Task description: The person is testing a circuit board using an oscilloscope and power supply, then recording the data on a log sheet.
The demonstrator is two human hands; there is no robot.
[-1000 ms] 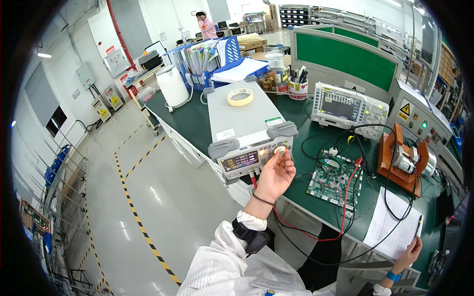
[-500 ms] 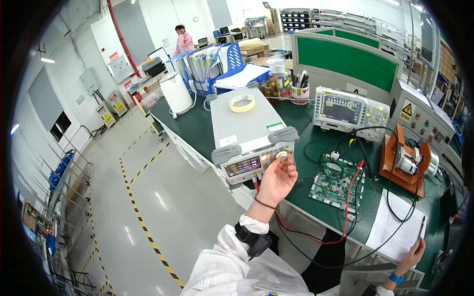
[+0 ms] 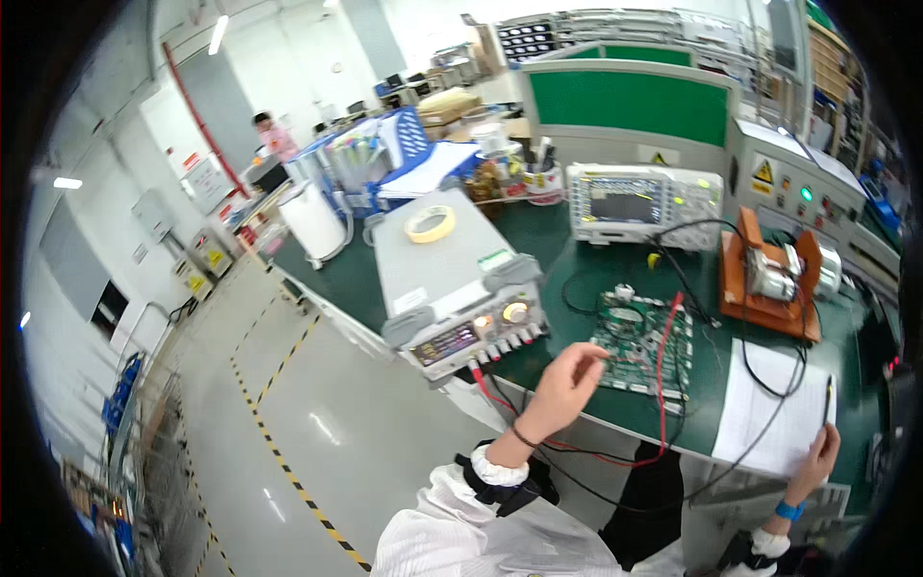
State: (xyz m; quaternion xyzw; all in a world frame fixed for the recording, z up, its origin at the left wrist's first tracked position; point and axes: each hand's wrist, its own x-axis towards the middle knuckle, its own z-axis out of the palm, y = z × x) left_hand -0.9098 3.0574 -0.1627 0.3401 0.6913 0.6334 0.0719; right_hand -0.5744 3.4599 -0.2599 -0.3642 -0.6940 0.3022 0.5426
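My left hand (image 3: pixel 562 389) hovers by the left edge of a green circuit board (image 3: pixel 625 370), its fingers loosely bent and a little blurred, with nothing visible in them. Behind it and to the left is a grey bench power supply (image 3: pixel 428 264) with a lit display and a round knob (image 3: pixel 515 313). Red and black leads run from its front toward the board. At the far right, my right hand (image 3: pixel 815 460) rests at the edge of a printed paper sheet (image 3: pixel 760 409), its fingers closed on the lower end of a dark pen (image 3: pixel 828 399).
An oscilloscope (image 3: pixel 586 226) stands behind the board. Right of it sits an orange bracket (image 3: pixel 735 284) with a metal motor. A tape roll (image 3: pixel 430 224) lies on the power supply. A white kettle (image 3: pixel 312 226) and blue file holders (image 3: pixel 413 139) stand farther left. Black cables loop over the sheet.
My left hand has left the power supply's knob and moved right, beside the circuit board. My right hand stays at the sheet with the pen. The whole view has shifted.
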